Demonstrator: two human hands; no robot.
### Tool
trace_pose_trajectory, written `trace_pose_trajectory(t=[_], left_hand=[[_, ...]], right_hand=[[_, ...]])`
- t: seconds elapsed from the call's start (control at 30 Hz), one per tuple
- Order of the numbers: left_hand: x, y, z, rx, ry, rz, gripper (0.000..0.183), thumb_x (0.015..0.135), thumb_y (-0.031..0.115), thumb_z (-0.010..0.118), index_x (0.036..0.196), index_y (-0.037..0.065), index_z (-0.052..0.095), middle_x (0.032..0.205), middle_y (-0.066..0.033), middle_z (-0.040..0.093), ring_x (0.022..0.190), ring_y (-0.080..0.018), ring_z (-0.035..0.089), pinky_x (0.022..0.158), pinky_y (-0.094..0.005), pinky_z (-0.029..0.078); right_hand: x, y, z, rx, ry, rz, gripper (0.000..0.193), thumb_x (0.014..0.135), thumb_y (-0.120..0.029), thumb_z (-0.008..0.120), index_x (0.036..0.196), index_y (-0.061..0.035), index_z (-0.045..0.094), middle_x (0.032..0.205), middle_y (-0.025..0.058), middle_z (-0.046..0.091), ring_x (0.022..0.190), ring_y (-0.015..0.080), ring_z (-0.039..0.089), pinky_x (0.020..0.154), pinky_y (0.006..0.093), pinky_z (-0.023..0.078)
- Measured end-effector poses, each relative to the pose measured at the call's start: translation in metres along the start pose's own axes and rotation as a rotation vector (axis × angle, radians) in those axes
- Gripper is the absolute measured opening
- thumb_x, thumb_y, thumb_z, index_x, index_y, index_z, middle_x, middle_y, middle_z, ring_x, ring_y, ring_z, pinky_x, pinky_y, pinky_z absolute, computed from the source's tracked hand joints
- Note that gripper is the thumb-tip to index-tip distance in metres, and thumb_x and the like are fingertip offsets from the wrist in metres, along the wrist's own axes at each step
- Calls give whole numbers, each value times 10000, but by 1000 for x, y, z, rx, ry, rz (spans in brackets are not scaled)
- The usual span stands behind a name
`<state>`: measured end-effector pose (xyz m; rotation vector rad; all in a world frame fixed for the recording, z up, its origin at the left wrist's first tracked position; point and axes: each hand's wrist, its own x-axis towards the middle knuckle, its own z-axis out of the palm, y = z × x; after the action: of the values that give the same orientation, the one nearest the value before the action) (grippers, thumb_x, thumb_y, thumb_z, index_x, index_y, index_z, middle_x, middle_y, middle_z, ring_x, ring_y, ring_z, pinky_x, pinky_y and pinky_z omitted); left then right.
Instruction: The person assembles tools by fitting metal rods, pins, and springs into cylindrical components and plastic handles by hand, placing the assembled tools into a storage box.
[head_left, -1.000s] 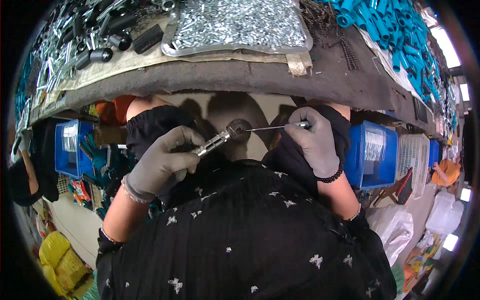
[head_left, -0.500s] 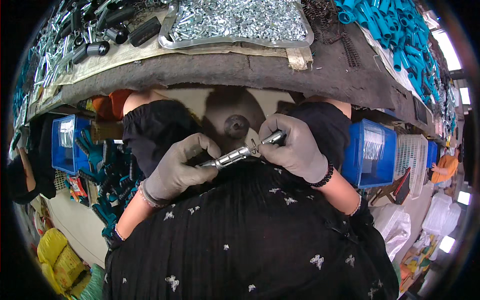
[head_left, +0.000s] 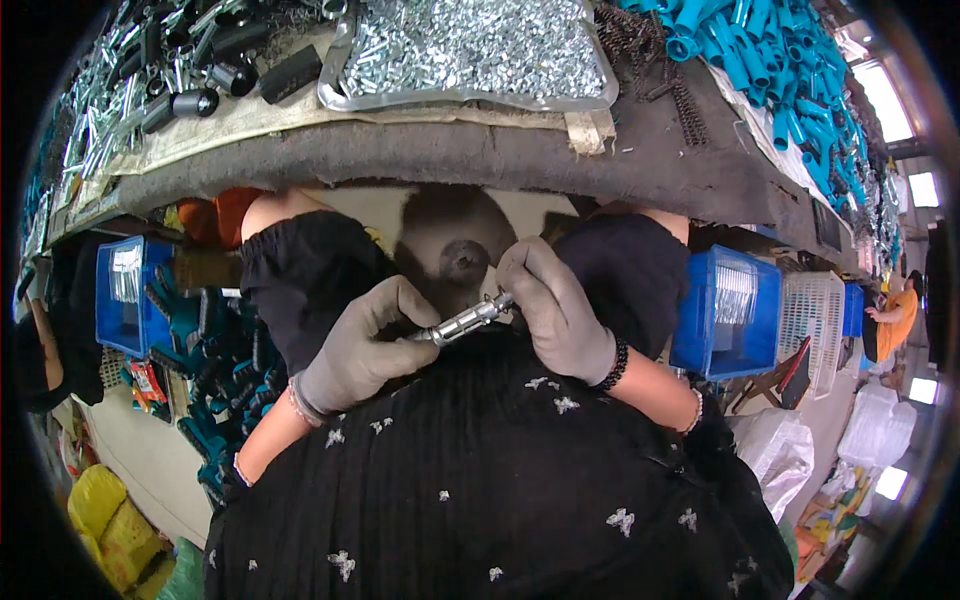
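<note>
My left hand [head_left: 365, 348], in a grey glove, pinches the left end of a slim silver metal cylinder with slots along its side [head_left: 464, 323]. The cylinder tilts up to the right above my lap. At its upper right end, the gloved fingers of my right hand [head_left: 562, 318] are closed around the tip. Those fingers cover the tip, so any smaller piece between them is hidden.
Ahead, a cloth-covered bench [head_left: 440, 150] carries a metal tray [head_left: 350, 101] of small silver parts, dark springs [head_left: 690, 115], teal tubes [head_left: 745, 60] and black cylinders [head_left: 290, 75]. Blue crates [head_left: 725, 350] flank my legs. Teal-and-black pieces [head_left: 205, 400] lie at left.
My right hand has moved left, closer to my left hand. The separate silver rod it held is no longer visible, and its fingers now close on the cylinder's end.
</note>
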<state>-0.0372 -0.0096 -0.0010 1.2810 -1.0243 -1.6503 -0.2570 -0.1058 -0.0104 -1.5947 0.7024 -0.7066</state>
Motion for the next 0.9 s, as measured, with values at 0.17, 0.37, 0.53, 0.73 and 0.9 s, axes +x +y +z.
trace_pose_trajectory(t=[0.17,0.37,0.53,0.73,0.9], left_hand=[[3,-6,0,35,34,68,235,783,29,732,951,35,567,902,-15,595,791,-98,558,723,-262,474],[2,-14,1,333,113,336,227,748,50,741,911,22,585,841,-54,609,776,-133,591,694,-278,481],[15,12,7,659,125,634,222,698,28,736,862,23,586,849,-98,619,732,-204,605,671,-305,488],[12,14,1,130,96,192,200,748,0,710,886,29,569,863,-45,616,707,-124,577,618,-268,457],[9,25,5,-14,30,98,232,773,-35,672,954,23,539,837,-51,615,617,-92,544,543,-233,417]], right_hand=[[-3,4,5,-103,90,17,160,1037,-155,430,984,-14,486,812,126,488,719,234,503,690,360,440],[-1,8,9,-47,133,89,124,1019,-124,442,1000,-8,479,860,171,489,781,295,511,738,380,439],[-3,21,17,-315,272,-310,133,1047,-154,437,993,-40,475,794,15,447,652,62,429,571,253,384],[2,-12,-16,108,118,70,113,994,-124,530,1005,-12,511,914,86,537,843,165,530,776,311,454],[6,-26,-30,-136,1,-96,140,979,-147,566,1037,-20,557,949,102,575,883,210,572,818,334,468]])
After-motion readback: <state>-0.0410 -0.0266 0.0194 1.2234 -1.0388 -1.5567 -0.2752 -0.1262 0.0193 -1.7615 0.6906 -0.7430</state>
